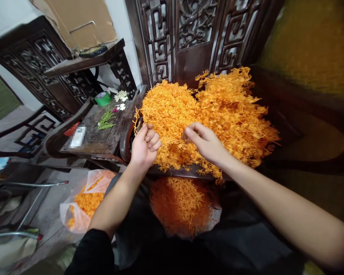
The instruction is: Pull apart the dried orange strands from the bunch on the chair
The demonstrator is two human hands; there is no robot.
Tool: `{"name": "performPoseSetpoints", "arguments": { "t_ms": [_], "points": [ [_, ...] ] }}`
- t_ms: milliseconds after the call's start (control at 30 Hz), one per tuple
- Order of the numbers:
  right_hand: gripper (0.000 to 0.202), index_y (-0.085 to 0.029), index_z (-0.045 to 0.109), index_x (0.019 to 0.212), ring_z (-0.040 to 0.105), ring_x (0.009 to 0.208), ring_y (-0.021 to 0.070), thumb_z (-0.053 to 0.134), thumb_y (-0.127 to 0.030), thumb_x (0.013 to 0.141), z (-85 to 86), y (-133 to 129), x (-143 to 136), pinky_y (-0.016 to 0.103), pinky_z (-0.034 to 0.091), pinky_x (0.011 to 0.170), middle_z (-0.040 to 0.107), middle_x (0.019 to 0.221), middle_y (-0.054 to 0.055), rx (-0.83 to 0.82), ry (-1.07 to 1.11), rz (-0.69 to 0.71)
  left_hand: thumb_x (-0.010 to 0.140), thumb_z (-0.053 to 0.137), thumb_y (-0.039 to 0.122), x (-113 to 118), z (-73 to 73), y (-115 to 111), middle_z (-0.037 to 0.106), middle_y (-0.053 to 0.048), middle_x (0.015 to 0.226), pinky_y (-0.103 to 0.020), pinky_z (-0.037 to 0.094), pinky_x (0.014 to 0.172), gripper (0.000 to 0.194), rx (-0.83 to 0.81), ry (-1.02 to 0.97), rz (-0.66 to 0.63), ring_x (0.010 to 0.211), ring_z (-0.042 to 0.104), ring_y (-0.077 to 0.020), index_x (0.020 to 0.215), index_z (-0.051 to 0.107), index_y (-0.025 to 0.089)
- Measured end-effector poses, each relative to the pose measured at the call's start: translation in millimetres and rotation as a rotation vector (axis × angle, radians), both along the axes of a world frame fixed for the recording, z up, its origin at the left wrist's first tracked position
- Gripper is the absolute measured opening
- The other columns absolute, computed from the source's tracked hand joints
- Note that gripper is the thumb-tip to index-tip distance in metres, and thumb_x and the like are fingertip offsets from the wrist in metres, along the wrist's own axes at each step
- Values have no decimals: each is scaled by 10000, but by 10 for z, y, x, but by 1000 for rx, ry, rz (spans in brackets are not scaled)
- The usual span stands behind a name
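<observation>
A big heap of small orange branched pieces (172, 109), which look like plastic flower parts, covers the dark wooden seat in front of me. At its left edge my left hand (145, 147) is closed, thumb against curled fingers. A few thin orange strands (136, 119) stick up from its fingertips. My right hand (206, 142) hovers over the heap's front middle with thumb and fingers pinched together. Whatever sits between those fingertips is too small to make out. A looser, spikier orange pile (232, 114) rises to the right of that hand.
Left of the heap, a dark wooden side table (103, 147) bears green tape (103, 99), green stems (106, 120) and white flowers (120, 96). On the floor stands a plastic bag (67, 214) of orange pieces. More orange pieces (186, 198) lie below the seat edge, between my legs.
</observation>
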State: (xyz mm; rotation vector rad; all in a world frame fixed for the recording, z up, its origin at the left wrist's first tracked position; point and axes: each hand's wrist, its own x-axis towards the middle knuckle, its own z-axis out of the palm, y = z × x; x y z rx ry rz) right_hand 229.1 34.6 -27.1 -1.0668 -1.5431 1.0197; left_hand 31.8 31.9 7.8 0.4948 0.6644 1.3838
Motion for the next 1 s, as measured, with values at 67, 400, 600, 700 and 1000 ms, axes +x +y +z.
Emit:
{"name": "performPoseSetpoints", "arguments": {
  "t_ms": [67, 400, 600, 700, 1000],
  "points": [
    [353, -230, 590, 861, 605, 857, 226, 585, -570, 957, -55, -8, 7, 404, 477, 840, 643, 885, 60, 138, -230, -1, 1060, 501, 274, -72, 41, -9, 259, 92, 521, -162, 153, 342, 302, 3, 24, 29, 380, 188, -39, 796, 592, 160],
    [284, -287, 834, 917, 687, 799, 197, 868, -511, 745, 6, 55, 386, 366, 560, 725, 742, 924, 51, 39, -197, 338, 1045, 536, 276, -325, 95, -106, 246, 102, 513, -151, 140, 330, 282, 18, 89, 110, 364, 176, -32, 797, 601, 158],
    [242, -278, 812, 708, 670, 665, 206, 956, -447, 612, 6, 179, 632, 402, 567, 624, 719, 765, 63, -29, -46, 110, 1075, 444, 234, -367, 165, -60, 212, 112, 504, -160, 114, 327, 319, -74, 99, 102, 352, 154, -30, 786, 556, 159],
    [241, -308, 803, 698, 668, 653, 214, 988, -359, 553, -17, 288, 916, 462, 593, 676, 709, 763, 62, -91, 232, -219, 1075, 431, 213, -484, 222, 4, 229, 103, 499, -149, 143, 327, 334, -67, 55, 242, 355, 186, -32, 751, 502, 177],
    [222, -234, 774, 891, 737, 800, 242, 873, -316, 710, -34, 78, 373, 446, 621, 717, 758, 955, 98, -336, 364, 131, 1087, 438, 281, -271, 112, 71, 232, 102, 506, -164, 182, 351, 311, 17, -69, 257, 373, 223, -38, 818, 544, 167]
  ]
}}
